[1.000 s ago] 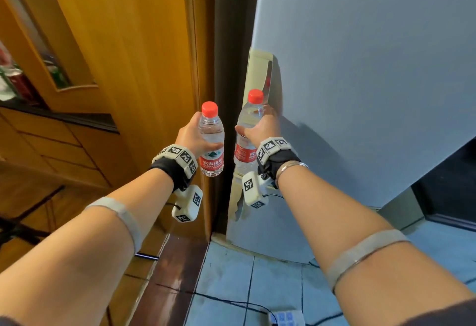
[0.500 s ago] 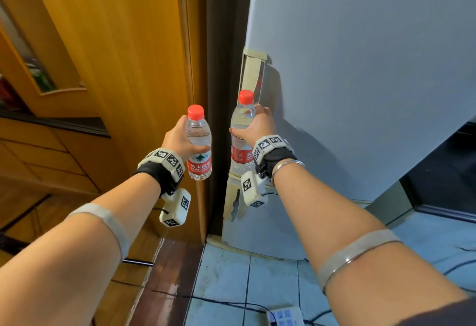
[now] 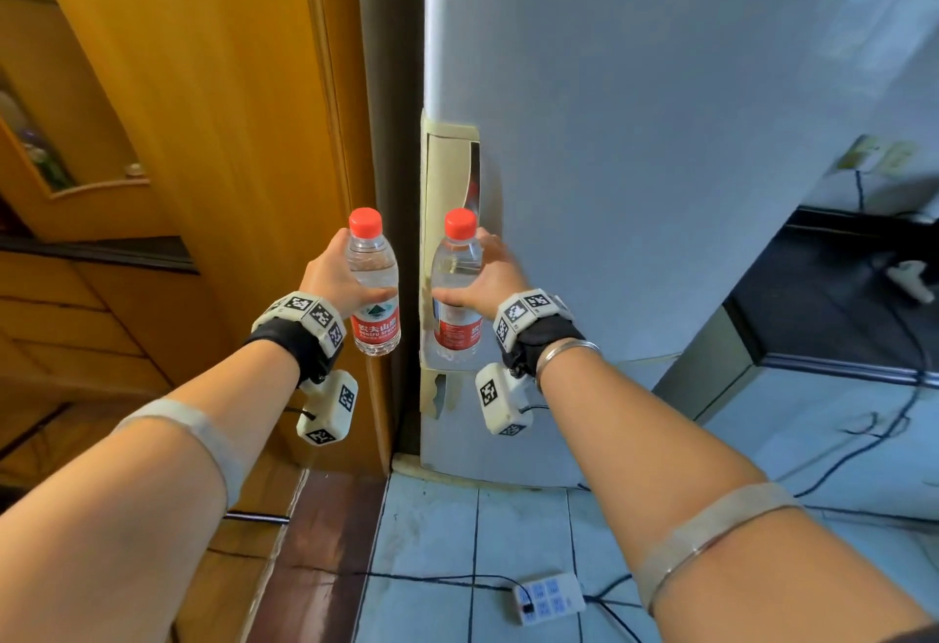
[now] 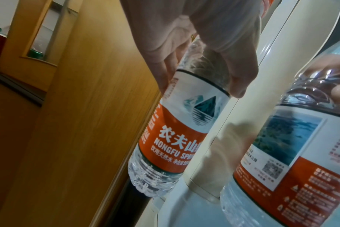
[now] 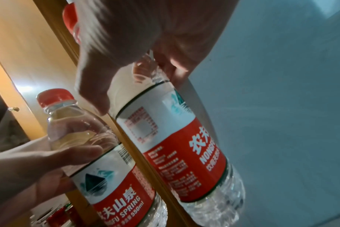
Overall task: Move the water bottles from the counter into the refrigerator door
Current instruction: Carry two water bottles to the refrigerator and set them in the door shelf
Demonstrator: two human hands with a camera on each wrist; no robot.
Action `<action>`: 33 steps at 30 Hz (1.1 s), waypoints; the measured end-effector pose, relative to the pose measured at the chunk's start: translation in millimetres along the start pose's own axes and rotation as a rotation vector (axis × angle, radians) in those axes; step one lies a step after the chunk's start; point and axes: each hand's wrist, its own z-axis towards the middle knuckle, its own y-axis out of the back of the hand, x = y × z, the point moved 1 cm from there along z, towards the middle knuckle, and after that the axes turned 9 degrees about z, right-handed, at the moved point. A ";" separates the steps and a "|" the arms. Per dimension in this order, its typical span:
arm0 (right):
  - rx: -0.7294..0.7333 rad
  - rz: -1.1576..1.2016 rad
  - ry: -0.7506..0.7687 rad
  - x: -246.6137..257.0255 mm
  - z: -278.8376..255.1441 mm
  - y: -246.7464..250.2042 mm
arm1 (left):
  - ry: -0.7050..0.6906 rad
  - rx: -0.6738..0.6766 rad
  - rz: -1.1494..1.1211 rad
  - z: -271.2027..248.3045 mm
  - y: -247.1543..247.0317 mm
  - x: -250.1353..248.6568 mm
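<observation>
Each hand holds one clear water bottle with a red cap and red label, upright, in front of the grey refrigerator door (image 3: 660,159), which stands shut. My left hand (image 3: 335,281) grips the left bottle (image 3: 373,287) (image 4: 177,138) (image 5: 99,161) round its upper body, in front of the wooden panel. My right hand (image 3: 488,281) grips the right bottle (image 3: 457,287) (image 5: 175,138) (image 4: 293,145), right against the cream recessed door handle (image 3: 447,195). The right fingers reach towards the door beside the handle; whether they touch it is hidden.
A wooden cabinet side (image 3: 213,134) stands left of a dark gap (image 3: 391,83) beside the fridge. On the tiled floor lie a white power strip (image 3: 549,597) and black cables (image 3: 864,444). A dark counter edge (image 3: 101,251) runs at far left.
Both hands with their bottles have drifted slightly lower and closer to the fridge door handle; the view has shifted, showing more of the door and room at right.
</observation>
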 end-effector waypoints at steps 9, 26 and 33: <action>0.023 0.190 -0.022 -4.0 -131.2 31.1 | -0.034 0.026 0.011 -107.2 -10.9 -14.4; -0.347 0.166 -0.342 -42.4 -330.1 105.6 | -0.280 0.311 -0.059 -221.6 -46.1 -65.3; -0.472 0.133 -0.401 -59.3 -395.6 128.1 | -0.401 0.358 -0.049 -251.3 -65.7 -90.3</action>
